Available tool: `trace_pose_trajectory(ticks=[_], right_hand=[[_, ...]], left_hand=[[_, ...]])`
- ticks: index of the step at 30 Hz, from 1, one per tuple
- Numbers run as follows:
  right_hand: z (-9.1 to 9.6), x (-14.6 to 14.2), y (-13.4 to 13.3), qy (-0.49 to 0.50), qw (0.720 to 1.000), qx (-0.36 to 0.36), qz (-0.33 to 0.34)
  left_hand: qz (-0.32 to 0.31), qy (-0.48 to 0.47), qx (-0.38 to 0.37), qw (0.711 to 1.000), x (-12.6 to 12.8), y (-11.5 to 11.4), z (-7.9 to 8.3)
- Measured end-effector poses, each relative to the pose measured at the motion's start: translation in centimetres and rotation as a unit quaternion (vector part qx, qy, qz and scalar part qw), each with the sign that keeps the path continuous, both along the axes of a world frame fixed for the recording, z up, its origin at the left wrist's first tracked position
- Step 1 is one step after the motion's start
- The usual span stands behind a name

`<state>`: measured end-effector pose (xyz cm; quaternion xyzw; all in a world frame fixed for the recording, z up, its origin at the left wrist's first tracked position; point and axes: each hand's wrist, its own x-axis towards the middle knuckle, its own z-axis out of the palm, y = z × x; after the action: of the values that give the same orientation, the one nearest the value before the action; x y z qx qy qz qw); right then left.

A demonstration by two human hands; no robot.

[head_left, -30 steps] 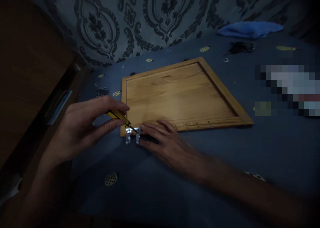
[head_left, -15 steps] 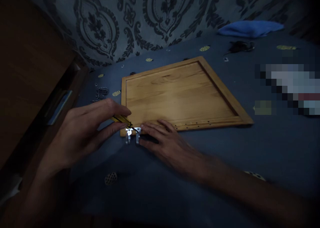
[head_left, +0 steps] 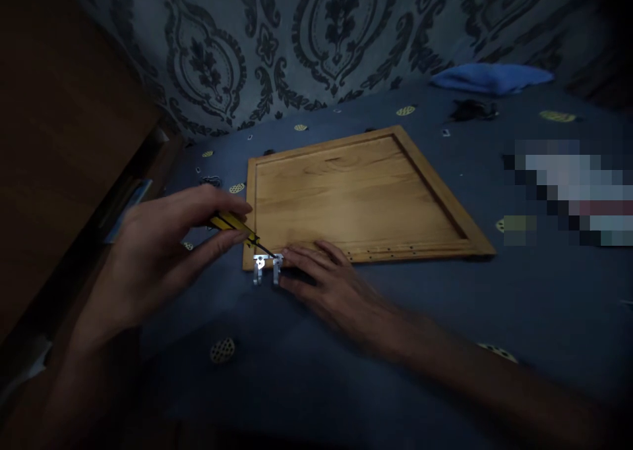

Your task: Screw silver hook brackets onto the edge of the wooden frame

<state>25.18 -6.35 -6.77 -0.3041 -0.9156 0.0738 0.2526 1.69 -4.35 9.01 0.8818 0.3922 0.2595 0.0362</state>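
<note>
My left hand (head_left: 158, 252) pinches a yellow-and-black screwdriver (head_left: 230, 223) between thumb and fingers. The thin shaft slants down to the right, its tip at a shiny two-pronged metal bracket (head_left: 260, 262) on the near left edge of a framed wooden panel (head_left: 346, 193). The bracket's prongs stick out past that edge. Just right of the bracket, my right hand (head_left: 331, 282) rests with its fingers stretched over the panel's near edge and the thumb lower, close to a prong. A row of small dark holes runs along the edge beyond my right fingers.
The panel lies on a dark blue patterned cloth (head_left: 346, 384). A blue cloth (head_left: 489, 79) and a small dark object (head_left: 472, 110) lie at the back right. Brown wooden furniture (head_left: 74, 140) stands at left, and a blurred-out item (head_left: 583, 193) lies at right.
The camera view has shifted slightly, so the scene sits a little lower. The screwdriver's handle shows more, its tip still at the bracket. My right hand stays on the panel edge.
</note>
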Motion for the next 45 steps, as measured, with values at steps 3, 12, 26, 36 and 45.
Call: trace_pose_trajectory(ticks=[3, 12, 26, 36, 45], right_hand=[[-0.4, 0.0, 0.0, 0.003, 1.0, 0.014, -0.001], [1.5, 0.5, -0.3, 0.05, 0.998, 0.029, -0.02], [0.1, 4.8, -6.0, -0.026, 0.997, 0.035, -0.062], [-0.7, 7.8, -2.9, 0.035, 0.981, -0.011, -0.19], [-2.2, 8.3, -1.6, 0.04, 0.983, 0.033, -0.177]], left_hand=[[0.026, -0.06, 0.032, 0.997, -0.5, -0.3, 0.6], [0.061, -0.065, 0.018, 0.996, -2.5, 0.3, -1.8], [0.072, -0.19, -0.012, 0.979, -3.8, 1.0, -4.4], [0.094, -0.264, -0.01, 0.96, -4.0, 2.0, -7.2], [0.104, -0.311, -0.025, 0.944, -3.3, 2.6, -9.4]])
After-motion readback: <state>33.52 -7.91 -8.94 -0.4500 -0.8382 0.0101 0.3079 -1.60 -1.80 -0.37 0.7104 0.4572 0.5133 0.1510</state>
